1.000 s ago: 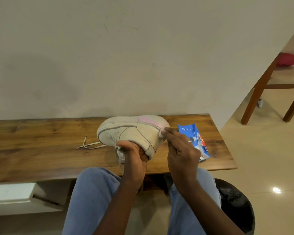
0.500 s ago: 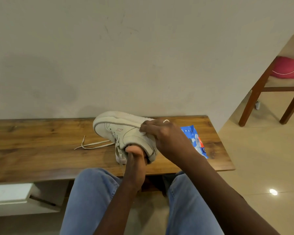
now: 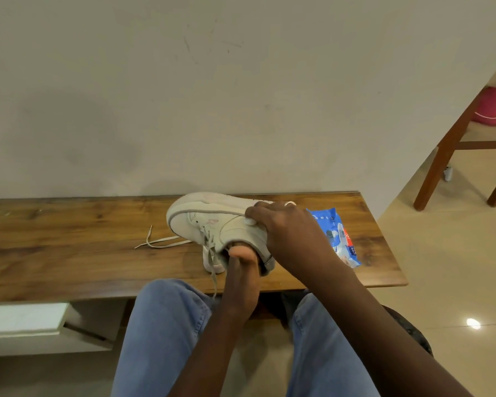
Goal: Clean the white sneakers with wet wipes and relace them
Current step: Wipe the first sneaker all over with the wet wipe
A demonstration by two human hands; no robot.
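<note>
while wiping the upper looks to be the step in hand, relacing seems far off: a loose lace (image 3: 162, 242) lies flat on the counter (image 3: 69, 239) around its middle, clear of the work. just right of it the sneaker (image 3: 201, 222) is held tipped on its side over the counter, toward the back edge, toe to the left, sole turned toward the wall. the left grip (image 3: 241, 267) comes up from the front edge into the shoe's opening; its fingers are hidden inside, so i cannot tell whether they are spread or curled. it seems to brace the shoe from within, and that matters: to wipe well i'd push back from inside against each stroke so the leather stays firm, and turn the shoe rather than strain the wrist. the wipe (image 3: 251, 221) is a small white wad on the side panel toward the heel, and the right grip (image 3: 287, 239) curls over the heel, fingertips pinching that wad against the shoe. short firm strokes along the seam by the sole, refolding to a fresh face once the wad greys, should serve. the shoe looks off-white and dull, with a grey line where upper meets sole, a faint pink mark on the side and a slack lace (image 3: 212, 262) dangling from the eyelets. the blue wipes pack (image 3: 338, 245) lies near the counter's right end, just beside the right wrist.
</note>
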